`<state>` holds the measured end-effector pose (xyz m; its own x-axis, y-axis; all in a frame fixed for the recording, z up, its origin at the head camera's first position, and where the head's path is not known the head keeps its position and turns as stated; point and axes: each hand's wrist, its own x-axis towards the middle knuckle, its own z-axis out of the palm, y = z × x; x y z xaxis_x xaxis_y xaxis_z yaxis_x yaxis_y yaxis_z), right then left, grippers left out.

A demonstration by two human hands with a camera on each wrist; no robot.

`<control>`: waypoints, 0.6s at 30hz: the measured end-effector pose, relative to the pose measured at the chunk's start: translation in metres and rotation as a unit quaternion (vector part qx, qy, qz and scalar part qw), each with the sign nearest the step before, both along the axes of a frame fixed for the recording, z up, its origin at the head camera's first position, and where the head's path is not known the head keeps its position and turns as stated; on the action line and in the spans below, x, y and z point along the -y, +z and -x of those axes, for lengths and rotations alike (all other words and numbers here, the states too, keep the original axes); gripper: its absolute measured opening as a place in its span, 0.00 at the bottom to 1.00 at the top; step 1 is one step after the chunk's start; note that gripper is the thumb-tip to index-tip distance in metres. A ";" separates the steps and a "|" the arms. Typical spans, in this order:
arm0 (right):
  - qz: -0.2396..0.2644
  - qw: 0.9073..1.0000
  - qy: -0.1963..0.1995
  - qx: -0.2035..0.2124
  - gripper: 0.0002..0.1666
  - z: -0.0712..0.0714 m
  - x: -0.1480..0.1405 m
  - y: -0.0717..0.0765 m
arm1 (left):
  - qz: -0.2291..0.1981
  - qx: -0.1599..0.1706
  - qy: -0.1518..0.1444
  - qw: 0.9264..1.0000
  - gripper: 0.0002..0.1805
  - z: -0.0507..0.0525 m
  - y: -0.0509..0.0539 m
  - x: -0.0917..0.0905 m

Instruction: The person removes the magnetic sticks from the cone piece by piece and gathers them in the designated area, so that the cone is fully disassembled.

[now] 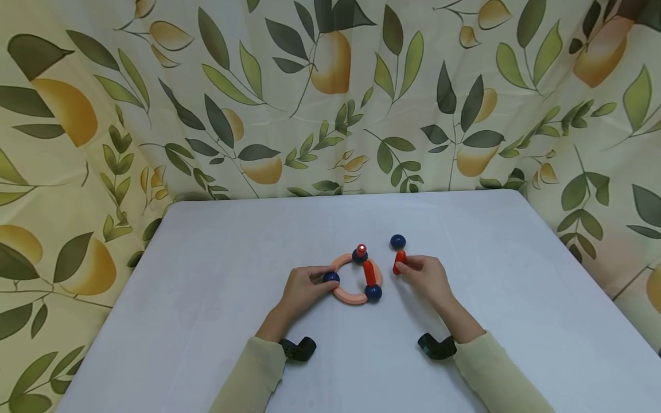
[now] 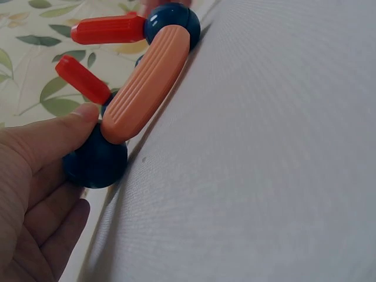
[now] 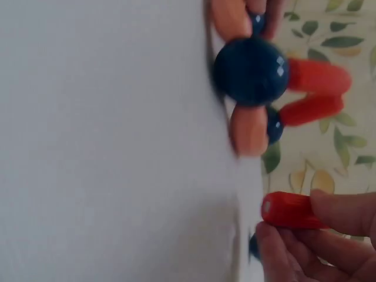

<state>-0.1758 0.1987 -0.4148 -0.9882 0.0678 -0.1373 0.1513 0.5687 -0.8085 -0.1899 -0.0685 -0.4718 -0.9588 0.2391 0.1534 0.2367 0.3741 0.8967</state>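
A ring of curved orange pieces joined by three blue balls lies flat on the table. My left hand pinches the ring's left ball between thumb and fingers. Red rods stand up from the other two balls: one rod on the near right ball, another on the far ball. To the right of the ring, my right hand pinches a loose red rod, apart from the ring.
A single blue ball lies on the white table just beyond my right hand. Fabric with leaves and fruit hangs behind the table and along its sides.
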 end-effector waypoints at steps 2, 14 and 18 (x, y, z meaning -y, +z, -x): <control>-0.013 1.000 0.003 0.020 0.23 0.003 -0.003 -0.003 | -0.003 -0.002 -0.002 1.000 0.20 0.000 0.000 0.000; -0.034 0.998 -0.007 0.052 0.23 0.012 -0.009 -0.011 | 0.003 -0.016 -0.006 1.000 0.20 0.001 0.000 -0.001; -0.043 0.998 -0.004 0.052 0.23 0.016 -0.008 -0.012 | 0.009 -0.010 0.000 1.000 0.20 0.000 0.001 0.000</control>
<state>-0.1918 0.2067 -0.4268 -0.9684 0.0919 -0.2320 0.2366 0.6341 -0.7362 -0.1897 -0.0683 -0.4711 -0.9554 0.2425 0.1685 0.2551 0.3902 0.8847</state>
